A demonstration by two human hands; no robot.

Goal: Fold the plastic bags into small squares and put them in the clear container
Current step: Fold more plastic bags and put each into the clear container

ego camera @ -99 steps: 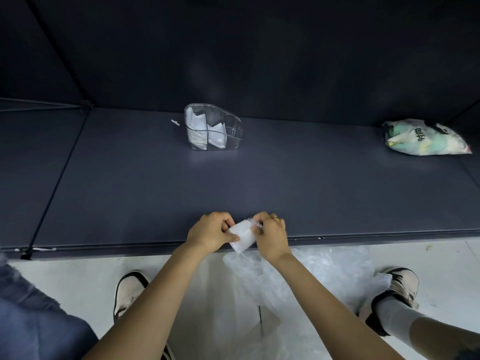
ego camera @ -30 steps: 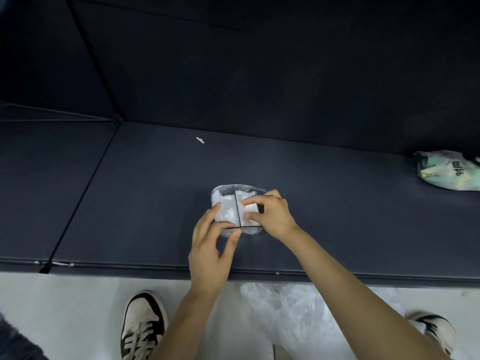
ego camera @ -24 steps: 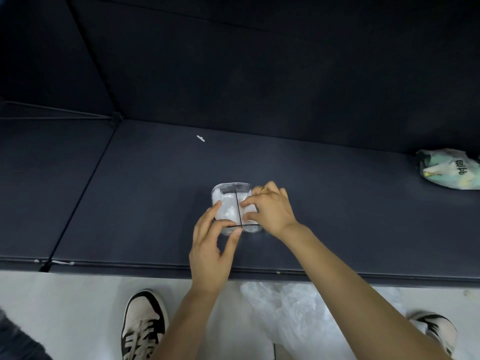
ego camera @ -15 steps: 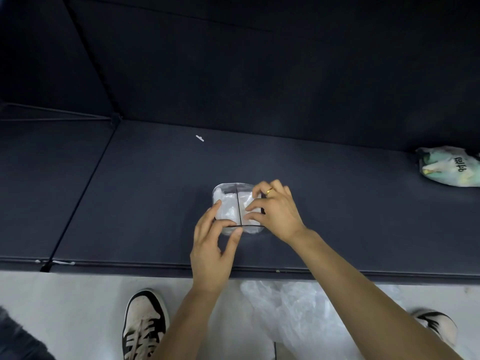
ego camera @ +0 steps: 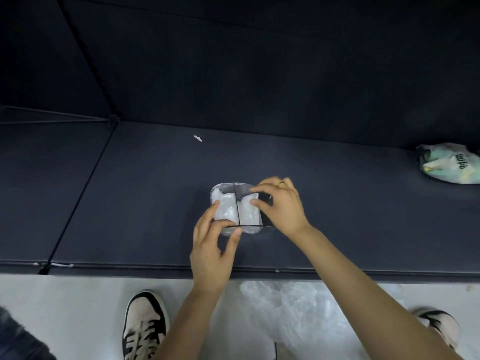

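Plastic bags not yet folded point(ego camera: 306, 310) are seen nearest, heaped loose and crumpled on the pale floor point(ego camera: 78, 302) between two sneakers point(ego camera: 144, 326), within easy reach below the worktop's front edge. Just past that edge, on the dark worktop point(ego camera: 337, 216), the clear container point(ego camera: 228, 187) is steadied from its near side by the left hand point(ego camera: 213, 245): the thumb is laid along the front wall and the fingers are curled over the rim, so the container is gripped, presumably to stop it sliding while it is filled. Two compartments parted by a dark divider can be made out; a white folded bag point(ego camera: 226, 209) is lodged in the left one and another folded bag point(ego camera: 249, 211) in the middle one. The second bag is touched from above by the fingertips of the right hand point(ego camera: 281, 206), whose fingers are bent down over the container's right side; whether it is pinched or only pressed down cannot be told, though a tucking-in looks likely. Farther off, a small white scrap point(ego camera: 198, 138) is left on the worktop, and a pale green printed packet point(ego camera: 452, 162) is set well apart at the far right edge.
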